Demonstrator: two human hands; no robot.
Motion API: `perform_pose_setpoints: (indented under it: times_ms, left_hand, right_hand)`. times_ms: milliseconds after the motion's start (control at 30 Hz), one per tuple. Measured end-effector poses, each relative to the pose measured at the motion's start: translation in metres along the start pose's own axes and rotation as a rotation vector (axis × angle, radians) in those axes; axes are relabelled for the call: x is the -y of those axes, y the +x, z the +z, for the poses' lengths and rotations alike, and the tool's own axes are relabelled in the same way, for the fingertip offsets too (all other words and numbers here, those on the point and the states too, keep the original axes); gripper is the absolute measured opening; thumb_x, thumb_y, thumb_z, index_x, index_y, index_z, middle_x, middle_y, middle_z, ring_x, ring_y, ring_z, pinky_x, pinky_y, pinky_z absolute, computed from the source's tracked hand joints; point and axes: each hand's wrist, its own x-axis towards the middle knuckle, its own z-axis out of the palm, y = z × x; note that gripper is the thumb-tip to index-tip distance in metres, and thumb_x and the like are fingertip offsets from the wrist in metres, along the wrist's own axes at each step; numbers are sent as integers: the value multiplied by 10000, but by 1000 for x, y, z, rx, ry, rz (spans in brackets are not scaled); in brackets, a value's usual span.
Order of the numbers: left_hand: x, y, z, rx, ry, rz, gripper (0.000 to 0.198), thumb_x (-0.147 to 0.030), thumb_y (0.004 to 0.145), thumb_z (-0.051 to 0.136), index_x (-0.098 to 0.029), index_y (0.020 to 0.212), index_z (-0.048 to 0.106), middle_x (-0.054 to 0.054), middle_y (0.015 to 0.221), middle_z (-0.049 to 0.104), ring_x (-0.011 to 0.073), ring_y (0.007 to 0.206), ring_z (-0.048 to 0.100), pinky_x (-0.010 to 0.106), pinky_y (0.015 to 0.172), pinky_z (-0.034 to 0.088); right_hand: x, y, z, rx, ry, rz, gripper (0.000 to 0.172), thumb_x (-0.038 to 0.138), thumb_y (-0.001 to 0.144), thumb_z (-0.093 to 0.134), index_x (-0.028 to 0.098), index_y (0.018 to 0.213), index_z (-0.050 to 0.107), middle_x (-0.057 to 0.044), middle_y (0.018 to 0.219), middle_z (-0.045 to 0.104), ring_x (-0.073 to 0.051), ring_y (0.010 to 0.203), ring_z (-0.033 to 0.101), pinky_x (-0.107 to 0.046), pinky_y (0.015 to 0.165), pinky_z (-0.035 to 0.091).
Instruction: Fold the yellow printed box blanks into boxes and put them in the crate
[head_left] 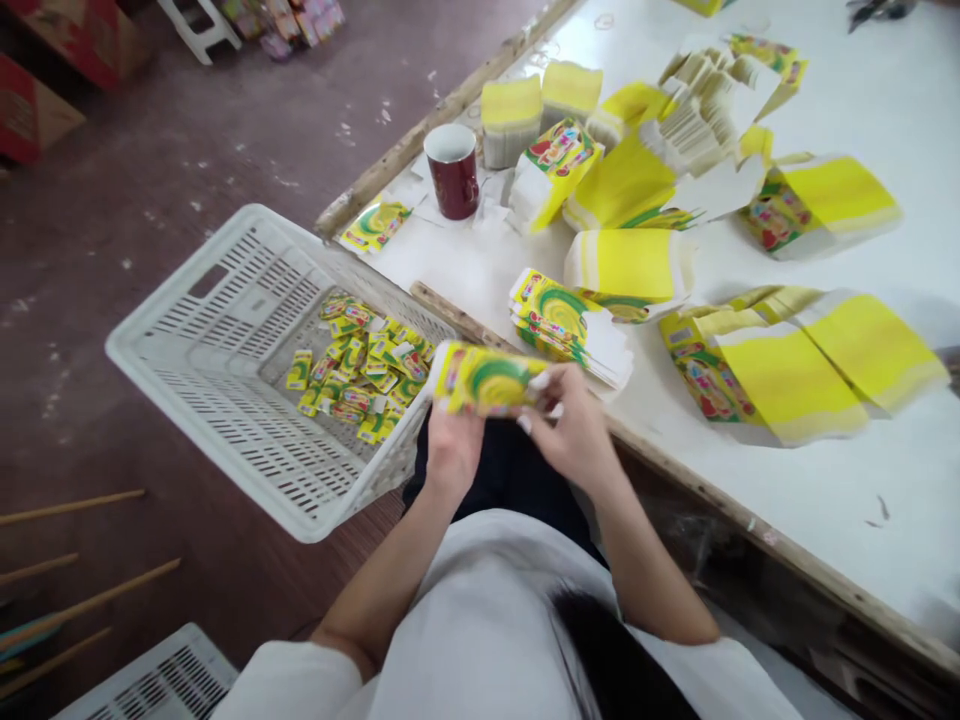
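Both my hands hold one small yellow and green printed carton point(487, 380) in front of my lap, at the table's near edge. My left hand point(450, 440) grips its left end from below, fingers closed. My right hand point(570, 425) pinches its right end with curled fingers. Just beyond the carton lies a short stack of flat printed carton blanks point(559, 320) on the white table point(862, 480). To the left sits a white slotted plastic basket point(217, 370) holding several folded small cartons point(360, 365).
Stacks of yellow flat cartons point(795, 365) and bundles point(630, 265) cover the table. A dark red mug point(452, 170) stands near the table's far left edge. Wooden sticks point(75, 600) lie on the floor at left. Another white basket corner point(150, 680) shows bottom left.
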Motion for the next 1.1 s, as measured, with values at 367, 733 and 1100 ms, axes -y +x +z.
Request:
perform_pose_setpoints:
  times_ms: [367,733,1100]
  left_hand:
    - [-6,4,10,-121,67,-64,755,-965,585,545,-238,783,602,34,787,642,212,742,643,341,659,576]
    - [-13,20,-34,-61,256,86,631,-703,739,729,-275,1192,631,91,1218,707,268,1136,683,423,999,529]
    - [-28,-9,-12,599,1083,32,714,-310,762,800,-245,1377,441,97,1211,666,295,1106,680,434,954,558]
  right_hand:
    - [1,-30,32,99,320,45,390,387,855,733,249,1171,552,0,894,617,-152,764,590,-280,703,529]
    - [-12,-17,-9,-37,2,-137,187,189,943,566,274,1011,719,-36,926,735,-213,848,673,-365,782,546]
    - [-11,-31,3,-335,54,-148,677,417,852,706,304,1454,419,-138,1440,530,-348,1390,472,-592,1148,386]
